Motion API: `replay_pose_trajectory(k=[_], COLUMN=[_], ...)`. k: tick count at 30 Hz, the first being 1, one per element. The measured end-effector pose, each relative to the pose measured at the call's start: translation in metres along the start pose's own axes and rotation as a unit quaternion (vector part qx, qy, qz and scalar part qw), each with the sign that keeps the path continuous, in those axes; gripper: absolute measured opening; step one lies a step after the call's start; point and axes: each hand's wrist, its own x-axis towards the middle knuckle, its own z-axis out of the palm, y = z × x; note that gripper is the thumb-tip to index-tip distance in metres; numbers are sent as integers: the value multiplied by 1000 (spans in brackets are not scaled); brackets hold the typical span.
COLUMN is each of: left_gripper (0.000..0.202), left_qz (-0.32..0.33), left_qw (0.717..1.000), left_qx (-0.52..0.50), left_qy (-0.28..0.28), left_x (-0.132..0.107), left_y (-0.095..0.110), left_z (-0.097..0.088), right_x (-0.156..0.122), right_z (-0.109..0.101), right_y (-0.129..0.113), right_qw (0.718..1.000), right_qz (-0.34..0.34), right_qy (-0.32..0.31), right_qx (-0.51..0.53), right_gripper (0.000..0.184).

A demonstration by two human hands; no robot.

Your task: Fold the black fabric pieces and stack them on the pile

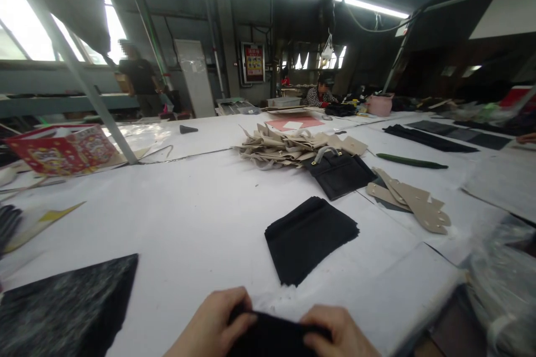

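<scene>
At the bottom of the head view, my left hand [224,315] and my right hand [335,326] grip a piece of black fabric [274,334] by its two sides. Thumbs and fingers are closed on the cloth, and its lower part runs out of the frame. Just beyond lies a stack of black fabric pieces [310,240], flat on the white table [188,223]. Behind that stack rests a black bag-like piece [341,172] with a grey handle, against a heap of beige pieces [280,148].
Dark fabric [71,301] lies at the near left. Beige templates [412,198] and a long green strip-like object [412,161] are on the right. A red patterned box [62,148] stands by a slanted pole [90,95]. Clear plastic [502,284] hangs at right. Two people are farther back.
</scene>
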Motion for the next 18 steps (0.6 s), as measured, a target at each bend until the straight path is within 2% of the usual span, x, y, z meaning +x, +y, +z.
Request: replay_pose_trajectory(k=[2, 5, 8, 10, 13, 16, 18], left_gripper=[11, 7, 8, 8, 5, 24, 36], left_qz=[29, 85, 64, 36, 2, -27, -34], left_qw=[998, 985, 975, 972, 969, 965, 963], left_qx=[-19, -26, -24, -22, -15, 0, 12], left_qy=[45, 146, 211, 229, 247, 262, 268], left_x=[32, 87, 141, 168, 190, 187, 172], left_y=[13, 29, 39, 40, 35, 28, 22], left_z=[4, 16, 26, 29, 28, 24, 20], right_x=[21, 70, 123, 152, 180, 189, 186], right_z=[-55, -126, -165, -172, -162, -142, -130], right_y=[-3, 5, 23, 35, 48, 58, 64], right_qw=[999, 991, 963, 947, 924, 903, 882], right_qz=[23, 26, 72, 95, 115, 99, 47], right_qy=[31, 48, 78, 107, 162, 213, 253], right_qx=[-6, -123, -249, -288, -328, -361, -394], right_gripper=[21, 22, 22, 25, 37, 56, 57])
